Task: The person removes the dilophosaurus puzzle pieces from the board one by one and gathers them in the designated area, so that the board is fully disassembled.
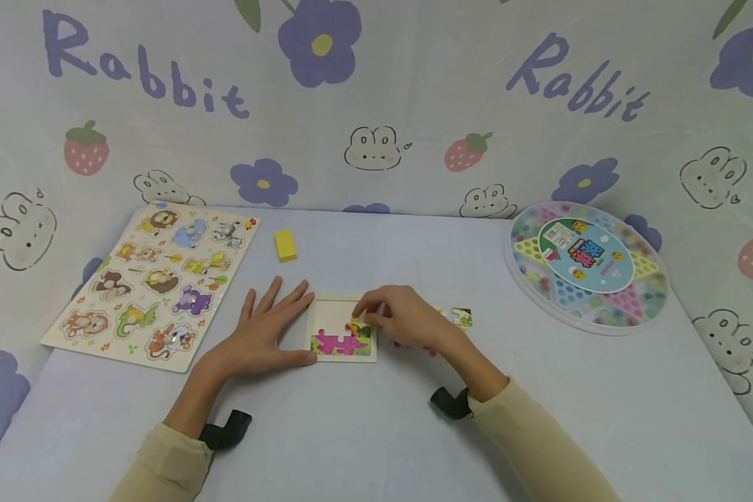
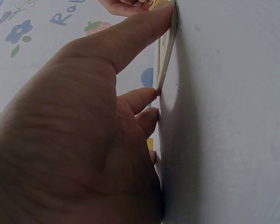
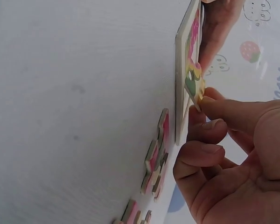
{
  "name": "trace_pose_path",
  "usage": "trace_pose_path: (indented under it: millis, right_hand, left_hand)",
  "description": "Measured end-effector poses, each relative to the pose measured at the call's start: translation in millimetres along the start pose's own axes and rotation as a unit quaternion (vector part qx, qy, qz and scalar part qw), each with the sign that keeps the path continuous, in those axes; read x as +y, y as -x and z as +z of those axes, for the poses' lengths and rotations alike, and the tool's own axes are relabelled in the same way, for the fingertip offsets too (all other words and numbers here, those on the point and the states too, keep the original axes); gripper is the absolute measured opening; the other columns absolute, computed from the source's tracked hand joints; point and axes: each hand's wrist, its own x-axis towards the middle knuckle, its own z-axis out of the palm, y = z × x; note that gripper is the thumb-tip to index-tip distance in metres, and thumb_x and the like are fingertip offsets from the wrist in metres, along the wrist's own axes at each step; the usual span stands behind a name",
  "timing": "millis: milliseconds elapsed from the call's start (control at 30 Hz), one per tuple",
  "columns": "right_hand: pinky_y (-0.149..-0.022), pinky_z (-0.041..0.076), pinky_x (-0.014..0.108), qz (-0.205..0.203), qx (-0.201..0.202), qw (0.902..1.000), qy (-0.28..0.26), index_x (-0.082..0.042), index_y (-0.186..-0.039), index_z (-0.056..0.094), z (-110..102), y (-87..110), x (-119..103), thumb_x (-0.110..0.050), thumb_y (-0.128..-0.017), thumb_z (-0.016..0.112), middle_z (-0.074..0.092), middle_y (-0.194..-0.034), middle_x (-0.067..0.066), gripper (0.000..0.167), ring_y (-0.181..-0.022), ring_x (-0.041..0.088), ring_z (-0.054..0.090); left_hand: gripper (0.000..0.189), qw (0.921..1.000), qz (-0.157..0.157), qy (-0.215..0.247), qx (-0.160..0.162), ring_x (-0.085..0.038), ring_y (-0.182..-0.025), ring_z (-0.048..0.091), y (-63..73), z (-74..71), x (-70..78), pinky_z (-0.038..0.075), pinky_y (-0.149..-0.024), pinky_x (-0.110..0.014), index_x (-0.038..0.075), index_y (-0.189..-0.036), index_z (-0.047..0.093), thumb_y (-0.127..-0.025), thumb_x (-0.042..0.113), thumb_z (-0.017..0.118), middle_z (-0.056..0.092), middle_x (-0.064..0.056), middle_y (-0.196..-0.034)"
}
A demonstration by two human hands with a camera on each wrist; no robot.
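A small square jigsaw tray (image 1: 330, 314) lies on the table with pink and green pieces (image 1: 339, 344) fitted along its lower part. My left hand (image 1: 260, 341) rests spread at the tray's left side, thumb at the lower corner and forefinger near the upper one. Between thumb and fingers, my right hand (image 1: 408, 317) pinches a puzzle piece (image 3: 193, 85) with green and yellow on it. That piece is tilted over the tray's right side. Loose puzzle pieces (image 3: 151, 161) lie right of the tray, partly hidden beneath the right hand in the head view.
An animal peg puzzle board (image 1: 150, 279) lies at the left. A yellow block (image 1: 285, 245) sits behind the left hand. At the back right is a round Chinese checkers box (image 1: 586, 268). Behind the table hangs a rabbit-print cloth (image 1: 414, 90).
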Motion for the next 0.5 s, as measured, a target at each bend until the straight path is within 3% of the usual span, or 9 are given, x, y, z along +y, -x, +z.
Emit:
trace_pose_path:
  millis: [500]
  right_hand:
    - [-0.053,0.050,0.026,0.001,0.003,0.9999,-0.016,-0.019,-0.117,0.080,0.5,-0.4,6.5,-0.012,-0.103,0.068,0.074,-0.101,0.002,0.019,-0.062,0.012,0.057]
  left_hand:
    - [0.104,1.0000,0.000,0.001,0.001,-0.039,-0.168,-0.008,0.7,-0.4,1.3,-0.015,-0.129,-0.070,0.020,-0.169,0.030,-0.085,0.058,0.077,0.016,-0.001,-0.181]
